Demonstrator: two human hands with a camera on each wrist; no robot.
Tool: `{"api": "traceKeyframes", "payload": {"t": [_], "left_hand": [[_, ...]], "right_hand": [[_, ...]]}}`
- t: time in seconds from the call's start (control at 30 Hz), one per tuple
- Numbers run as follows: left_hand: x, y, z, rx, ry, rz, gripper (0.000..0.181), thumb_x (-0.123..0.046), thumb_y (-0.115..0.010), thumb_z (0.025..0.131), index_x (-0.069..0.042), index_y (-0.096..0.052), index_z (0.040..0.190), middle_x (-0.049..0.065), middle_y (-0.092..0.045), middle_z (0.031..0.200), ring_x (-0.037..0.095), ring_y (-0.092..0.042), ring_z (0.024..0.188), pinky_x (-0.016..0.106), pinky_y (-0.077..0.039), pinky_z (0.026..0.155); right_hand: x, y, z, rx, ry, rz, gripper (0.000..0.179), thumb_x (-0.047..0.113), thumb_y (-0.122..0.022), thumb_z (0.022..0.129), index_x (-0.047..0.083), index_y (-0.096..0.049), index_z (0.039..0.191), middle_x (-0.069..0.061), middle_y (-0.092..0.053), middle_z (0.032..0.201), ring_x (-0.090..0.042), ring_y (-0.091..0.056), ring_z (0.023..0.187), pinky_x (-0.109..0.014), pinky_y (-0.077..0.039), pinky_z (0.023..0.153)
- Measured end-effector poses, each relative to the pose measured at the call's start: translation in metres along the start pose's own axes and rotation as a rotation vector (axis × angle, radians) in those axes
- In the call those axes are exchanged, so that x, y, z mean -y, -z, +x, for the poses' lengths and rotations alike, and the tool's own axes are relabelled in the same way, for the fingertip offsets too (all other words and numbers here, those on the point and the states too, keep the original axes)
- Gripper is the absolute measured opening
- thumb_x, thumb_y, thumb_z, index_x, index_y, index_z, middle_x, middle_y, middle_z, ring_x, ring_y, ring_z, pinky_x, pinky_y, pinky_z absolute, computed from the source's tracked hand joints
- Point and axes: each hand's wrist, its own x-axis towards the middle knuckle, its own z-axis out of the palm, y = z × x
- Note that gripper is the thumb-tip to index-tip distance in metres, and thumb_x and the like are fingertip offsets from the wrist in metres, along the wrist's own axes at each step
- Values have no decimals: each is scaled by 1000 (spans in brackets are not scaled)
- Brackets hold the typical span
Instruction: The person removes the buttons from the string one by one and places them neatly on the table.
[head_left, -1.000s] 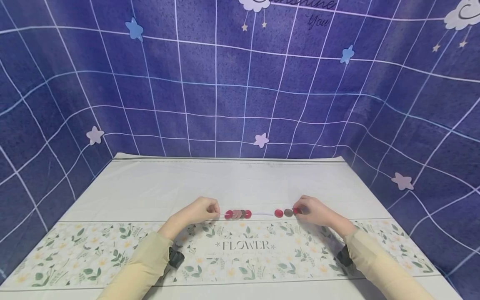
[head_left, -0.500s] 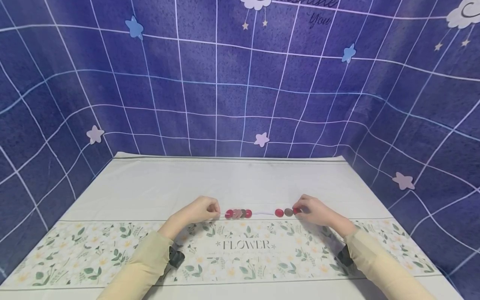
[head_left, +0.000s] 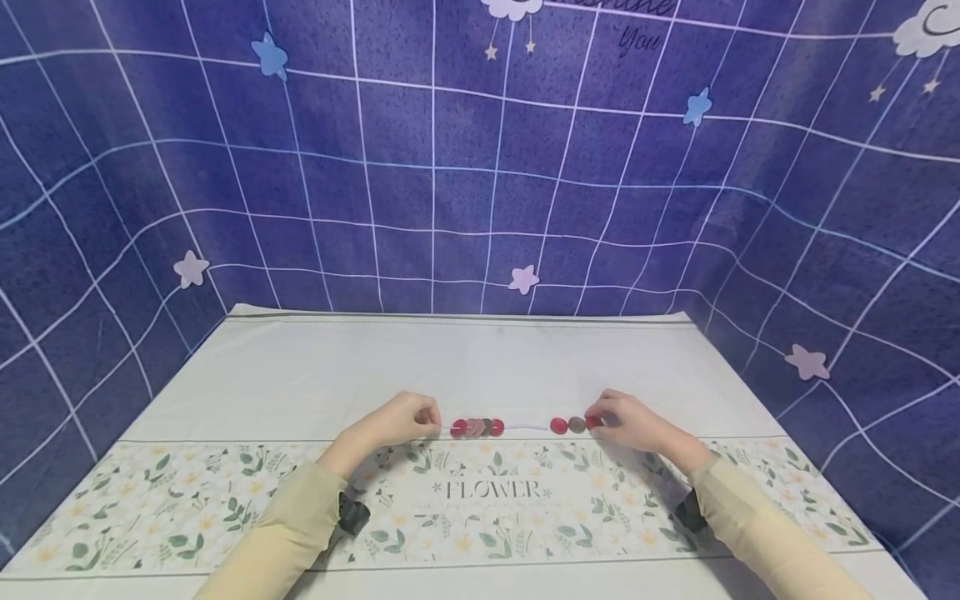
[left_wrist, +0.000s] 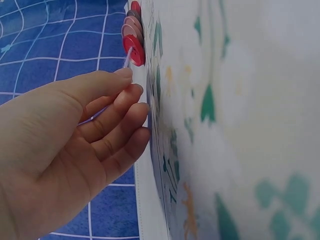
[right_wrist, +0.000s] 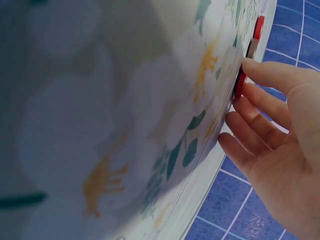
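The left hand (head_left: 401,418) pinches one end of a pale lilac cord (head_left: 525,427) between thumb and forefinger, its other fingers loosely bent beneath. From that hand a short length runs towards the right edge of the tabletop (head_left: 480,358) to a set of overlapping buttons: a red button (head_left: 458,428), two pink buttons (head_left: 474,427), a grey-brown button (head_left: 487,427) and a second red button (head_left: 497,427). The left wrist view shows the cord entering the face of the button nearest the hand. Beyond the set the cord lies bare and stops just beside a loose red button (head_left: 558,426); whether they touch cannot be told. Next in line is a brown button (head_left: 577,425), then the end red button (head_left: 592,422), which the right hand (head_left: 628,421) pinches between thumb and forefinger, its other fingers bent. The whole row lies parallel to the far edge, on white cloth just beyond a floral band (head_left: 495,537) lettered FLOWER, with the loose three nearer the right edge than the left. A dark blue curtain (head_left: 450,125) with white grid lines, stars and clouds rises behind the far edge and along both sides.
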Motion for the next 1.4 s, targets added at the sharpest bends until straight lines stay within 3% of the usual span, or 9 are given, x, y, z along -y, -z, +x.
{"api": "traceKeyframes", "payload": {"t": [0.5,0.73,1.4], "left_hand": [[-2,3,-1,2,-13,14,6,-12,-66,83,-14,-63,79,-6,-62,72,7,-54,66,25,-47,68],[-2,2,-2,1,-4,24,7,-12,-66,84,-15,-63,79,-6,-63,74,6,-55,69,29,-48,74],[4,2,0,-4,-44,37,7,-11,-67,82,-15,-63,78,-7,-63,75,6,-55,70,30,-48,74]], "right_hand": [[0,4,1,12,21,5,32,18,-72,80,2,-66,106,-5,-64,95,-23,-61,89,-42,-49,84],[0,9,3,17,10,48,35,17,-72,79,-4,-64,107,-10,-65,95,-27,-63,90,-42,-51,82],[18,7,20,-107,82,53,28,16,-69,83,-1,-65,106,-9,-68,96,-25,-65,90,-41,-51,84]]}}
